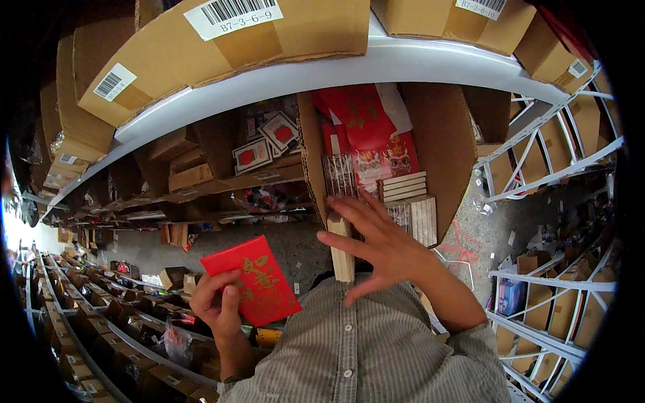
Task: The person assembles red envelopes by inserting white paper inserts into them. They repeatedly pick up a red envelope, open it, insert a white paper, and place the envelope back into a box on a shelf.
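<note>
Between thumb and fingers, my left hand (pixel 218 301) grips a red envelope (pixel 254 285) with gold lettering and a gold pattern on its face. Over the near end of a cardboard box (pixel 449 144), my right hand (pixel 383 245) is open with its fingers spread. It is right beside a long pale stack (pixel 340 250) with layered edges; whether it touches the stack I cannot tell. Inside the box lie a red packet with gold print (pixel 359 117), red packets with a cartoon figure (pixel 386 161), and several bundles seen edge-on (pixel 404 187).
A white shelf beam (pixel 322 70) with labelled cartons (pixel 302 33) crosses above. Left of the box, a shelf carton holds boxed card packs (pixel 254 154). White metal racks (pixel 537 161) stand on the right, and rows of open cartons (pixel 114 336) fill the lower left.
</note>
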Motion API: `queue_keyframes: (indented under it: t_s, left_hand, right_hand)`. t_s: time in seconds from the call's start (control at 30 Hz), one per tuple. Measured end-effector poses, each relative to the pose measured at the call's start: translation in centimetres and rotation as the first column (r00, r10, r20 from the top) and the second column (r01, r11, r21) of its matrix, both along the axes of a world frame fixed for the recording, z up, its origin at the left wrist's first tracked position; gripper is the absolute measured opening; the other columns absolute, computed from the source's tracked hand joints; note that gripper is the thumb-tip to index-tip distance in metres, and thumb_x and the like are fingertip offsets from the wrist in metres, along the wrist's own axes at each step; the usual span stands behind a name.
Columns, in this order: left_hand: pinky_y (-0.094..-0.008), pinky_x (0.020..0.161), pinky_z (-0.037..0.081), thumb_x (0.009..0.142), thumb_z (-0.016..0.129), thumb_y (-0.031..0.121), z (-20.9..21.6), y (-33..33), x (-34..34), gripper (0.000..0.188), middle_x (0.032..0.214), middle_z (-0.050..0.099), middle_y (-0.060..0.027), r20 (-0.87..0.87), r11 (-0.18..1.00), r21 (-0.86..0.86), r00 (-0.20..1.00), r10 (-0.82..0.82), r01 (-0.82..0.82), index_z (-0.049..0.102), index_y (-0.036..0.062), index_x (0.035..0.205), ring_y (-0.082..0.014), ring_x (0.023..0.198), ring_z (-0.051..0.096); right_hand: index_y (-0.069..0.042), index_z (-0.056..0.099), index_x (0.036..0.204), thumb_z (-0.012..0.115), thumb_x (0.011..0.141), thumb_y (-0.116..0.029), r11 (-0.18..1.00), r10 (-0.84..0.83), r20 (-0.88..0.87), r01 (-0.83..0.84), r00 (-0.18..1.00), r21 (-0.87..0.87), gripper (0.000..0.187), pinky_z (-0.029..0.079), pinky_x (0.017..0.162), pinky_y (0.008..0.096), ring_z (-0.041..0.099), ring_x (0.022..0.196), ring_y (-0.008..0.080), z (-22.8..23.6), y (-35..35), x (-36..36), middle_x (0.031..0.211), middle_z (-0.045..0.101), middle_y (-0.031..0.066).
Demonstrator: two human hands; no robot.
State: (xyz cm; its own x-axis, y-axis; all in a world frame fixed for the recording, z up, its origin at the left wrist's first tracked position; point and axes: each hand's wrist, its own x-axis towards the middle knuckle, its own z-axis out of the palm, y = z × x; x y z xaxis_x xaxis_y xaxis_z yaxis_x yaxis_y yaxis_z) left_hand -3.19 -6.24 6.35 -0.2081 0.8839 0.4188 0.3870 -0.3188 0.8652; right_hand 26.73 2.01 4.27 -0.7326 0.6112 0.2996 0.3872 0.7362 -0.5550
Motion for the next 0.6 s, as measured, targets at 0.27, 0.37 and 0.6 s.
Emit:
queue_keyframes:
  t_s: [0.27, 0.37, 0.6]
  left_hand:
    - [-0.0213, 0.058, 0.04, 0.086, 0.068, 0.024, -0.2, 0.2, 0.3, 0.029, 0.085, 0.062, -0.0071, 0.007, 1.0, -0.003, 1.0, 0.014, -0.014, 0.069, -0.0038, 0.093, -0.0104, 0.067, 0.055]
    - [-0.021, 0.058, 0.04, 0.086, 0.069, 0.024, -0.2, 0.3, 0.4, 0.028, 0.085, 0.062, -0.0071, 0.012, 1.0, -0.007, 1.0, 0.005, -0.005, 0.069, -0.0036, 0.093, -0.0101, 0.067, 0.055]
    - [-0.0216, 0.056, 0.041, 0.086, 0.069, 0.025, -0.4, 0.7, 0.2, 0.03, 0.085, 0.063, -0.0076, -0.02, 1.0, 0.025, 1.0, -0.009, 0.01, 0.068, -0.0038, 0.093, -0.0108, 0.066, 0.057]
  right_hand:
    - [-0.017, 0.037, 0.144, 0.081, 0.057, -0.053, 0.999, -0.02, -0.205, 0.012, 0.979, -0.04, 0.104, 0.023, 0.112, 0.0562, 0.028, 0.138, 0.0418, -1.4, -1.0, 0.9, 0.151, 0.025, 0.0224]
    - [-0.015, 0.036, 0.144, 0.083, 0.059, -0.043, 0.997, -0.034, -0.12, 0.026, 0.992, -0.072, 0.102, 0.029, 0.112, 0.0507, 0.033, 0.136, 0.039, -1.9, -1.0, 0.9, 0.15, 0.028, 0.019]
    - [-0.014, 0.034, 0.145, 0.086, 0.056, -0.033, 0.998, -0.057, -0.11, 0.053, 0.992, -0.037, 0.105, 0.036, 0.109, 0.0439, 0.039, 0.132, 0.037, -3.1, -0.9, 0.2, 0.148, 0.033, 0.0166]
